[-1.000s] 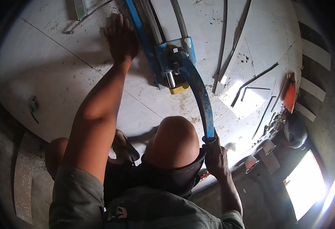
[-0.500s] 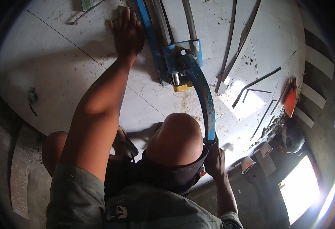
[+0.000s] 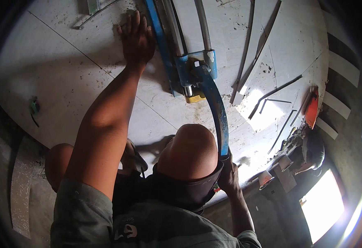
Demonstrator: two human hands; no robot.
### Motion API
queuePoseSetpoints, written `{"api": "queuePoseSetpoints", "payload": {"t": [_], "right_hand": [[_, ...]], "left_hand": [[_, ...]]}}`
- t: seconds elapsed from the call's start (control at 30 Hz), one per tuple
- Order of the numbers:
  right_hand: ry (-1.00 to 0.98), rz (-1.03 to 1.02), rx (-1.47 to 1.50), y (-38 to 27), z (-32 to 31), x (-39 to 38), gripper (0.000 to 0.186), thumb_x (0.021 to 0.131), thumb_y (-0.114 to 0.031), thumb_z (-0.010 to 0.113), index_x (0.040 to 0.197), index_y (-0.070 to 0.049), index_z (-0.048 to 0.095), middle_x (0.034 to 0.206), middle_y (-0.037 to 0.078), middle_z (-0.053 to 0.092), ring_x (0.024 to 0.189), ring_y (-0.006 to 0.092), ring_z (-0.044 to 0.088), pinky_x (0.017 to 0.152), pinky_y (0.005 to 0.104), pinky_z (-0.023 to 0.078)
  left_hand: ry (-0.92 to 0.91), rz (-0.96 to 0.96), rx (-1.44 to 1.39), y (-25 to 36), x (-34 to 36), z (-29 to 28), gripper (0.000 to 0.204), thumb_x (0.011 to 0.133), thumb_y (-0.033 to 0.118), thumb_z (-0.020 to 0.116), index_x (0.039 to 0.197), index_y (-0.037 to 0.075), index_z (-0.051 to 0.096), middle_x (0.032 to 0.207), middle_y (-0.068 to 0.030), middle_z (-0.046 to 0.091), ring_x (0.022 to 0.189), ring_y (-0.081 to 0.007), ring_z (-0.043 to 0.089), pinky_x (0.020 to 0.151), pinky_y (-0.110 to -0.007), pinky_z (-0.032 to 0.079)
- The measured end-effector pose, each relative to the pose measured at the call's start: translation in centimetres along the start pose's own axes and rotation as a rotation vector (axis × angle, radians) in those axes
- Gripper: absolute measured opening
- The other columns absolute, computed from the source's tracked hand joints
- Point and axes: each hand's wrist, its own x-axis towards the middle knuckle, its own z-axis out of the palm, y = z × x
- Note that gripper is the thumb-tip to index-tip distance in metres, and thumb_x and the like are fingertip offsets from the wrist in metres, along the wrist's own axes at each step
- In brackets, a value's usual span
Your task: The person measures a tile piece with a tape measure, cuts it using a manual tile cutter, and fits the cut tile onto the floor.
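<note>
A manual tile cutter with a blue base (image 3: pixel 161 41) and two steel guide rails (image 3: pixel 173 29) reaches away from me at the top middle. Its blue carriage (image 3: pixel 183 70) sits near the close end of the rails, above a yellow end piece (image 3: pixel 195 98). From the carriage a long curved blue handle (image 3: pixel 219 109) bends back toward my right knee. My right hand (image 3: pixel 229 177) is wrapped round the handle's near end. Spread flat on the pale surface, my left hand (image 3: pixel 137 43) lies just left of the blue base, fingers pointing away.
Long narrow strips (image 3: pixel 257 58) lie right of the cutter, with thin dark offcuts (image 3: pixel 276 95) nearer. An orange object (image 3: pixel 312 108) and a dark rounded object (image 3: pixel 313 151) stand at the right edge. A small green item (image 3: pixel 34 106) lies at left. My bent knee (image 3: pixel 189 151) is close beside the handle.
The carriage has slid slightly toward me along the rails, and the handle with my right hand has come a little nearer. My left hand stays flat in its place.
</note>
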Motion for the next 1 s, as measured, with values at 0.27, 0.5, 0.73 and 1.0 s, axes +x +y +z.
{"api": "queuePoseSetpoints", "payload": {"t": [0.27, 0.5, 0.73, 1.0], "right_hand": [[0.000, -0.026, 0.020, 1.5, 1.0, 0.4, 0.072, 0.098, -0.009, 0.054, 0.158, 0.008, 0.018, 0.112, 0.021, 0.073, 0.094, 0.0441, 0.073, 0.083, 0.0494, 0.058], [0.018, -0.046, 0.046, 2.3, 1.6, 0.6, 0.076, 0.099, -0.014, 0.055, 0.159, 0.008, 0.015, 0.110, 0.020, 0.073, 0.092, 0.0430, 0.073, 0.081, 0.0486, 0.058], [0.071, -0.029, 0.125, 1.0, 1.7, 1.3, 0.080, 0.096, -0.018, 0.059, 0.158, 0.009, 0.015, 0.108, 0.020, 0.074, 0.091, 0.0408, 0.074, 0.081, 0.0470, 0.058], [0.158, -0.092, 0.006, -3.6, -0.3, 5.4, 0.073, 0.097, -0.014, 0.060, 0.155, 0.008, 0.023, 0.113, 0.020, 0.073, 0.088, 0.0407, 0.074, 0.079, 0.0478, 0.059]], "left_hand": [[0.001, -0.013, -0.019, 0.2, 0.0, 0.1, 0.051, 0.107, 0.035, 0.038, 0.140, 0.004, 0.060, 0.159, -0.0153, 0.046, 0.150, -0.0373, 0.036, 0.121, -0.067, 0.018], [-0.022, 0.010, 0.025, 0.4, 0.1, -0.2, 0.051, 0.107, 0.034, 0.037, 0.141, 0.002, 0.058, 0.158, -0.0168, 0.045, 0.150, -0.0384, 0.036, 0.122, -0.066, 0.016], [-0.025, 0.001, 0.029, 0.4, 0.2, -0.3, 0.051, 0.106, 0.033, 0.038, 0.142, 0.002, 0.058, 0.159, -0.0167, 0.045, 0.150, -0.0382, 0.036, 0.122, -0.066, 0.016], [-0.235, -0.007, 0.244, 0.9, 0.6, -1.2, 0.051, 0.104, 0.033, 0.044, 0.145, 0.005, 0.054, 0.161, -0.0145, 0.042, 0.153, -0.0366, 0.032, 0.124, -0.064, 0.014]]}}
